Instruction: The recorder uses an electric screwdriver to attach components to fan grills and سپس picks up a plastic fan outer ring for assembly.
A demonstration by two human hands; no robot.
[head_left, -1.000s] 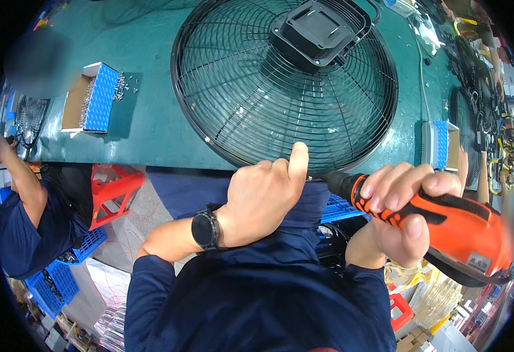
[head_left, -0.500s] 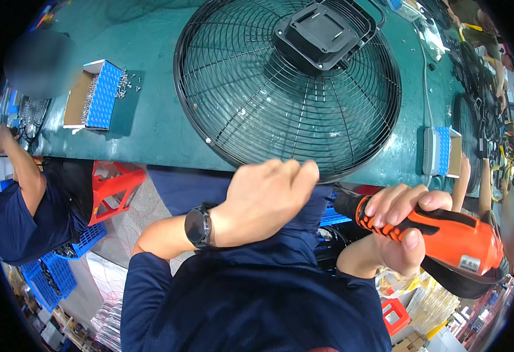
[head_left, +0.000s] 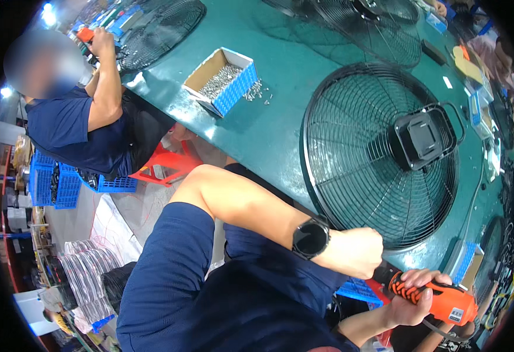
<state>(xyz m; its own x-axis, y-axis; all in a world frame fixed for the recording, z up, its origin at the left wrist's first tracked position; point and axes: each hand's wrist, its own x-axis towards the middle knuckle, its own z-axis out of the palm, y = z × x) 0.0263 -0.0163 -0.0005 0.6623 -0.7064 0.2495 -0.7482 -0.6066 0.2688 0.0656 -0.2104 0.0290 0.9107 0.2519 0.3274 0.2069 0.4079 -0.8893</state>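
Observation:
My right hand [head_left: 415, 298] is wrapped round an orange and black power screwdriver [head_left: 453, 300] at the lower right. The tool lies nearly level, its dark nose pointing left. My left hand [head_left: 354, 252], with a black watch on the wrist, is closed in a fist just beside that nose; whatever the fingers may hold is hidden. Both hands are at the table's near edge, below a round black wire fan guard [head_left: 357, 158]. On the guard sits a square black motor housing [head_left: 422, 139] with a looped handle.
A blue and white box [head_left: 240, 81] of screws stands left of the guard, with loose screws [head_left: 257, 92] spilled beside it. More fan guards [head_left: 166, 35] lie across the green table [head_left: 257, 138]. At left a co-worker [head_left: 101, 126] sits by a red stool [head_left: 166, 163] and blue crates [head_left: 69, 185].
My view has turned left, so the guard and both hands appear farther right and the co-worker shows more fully. The right hand still holds the screwdriver; the left stays closed.

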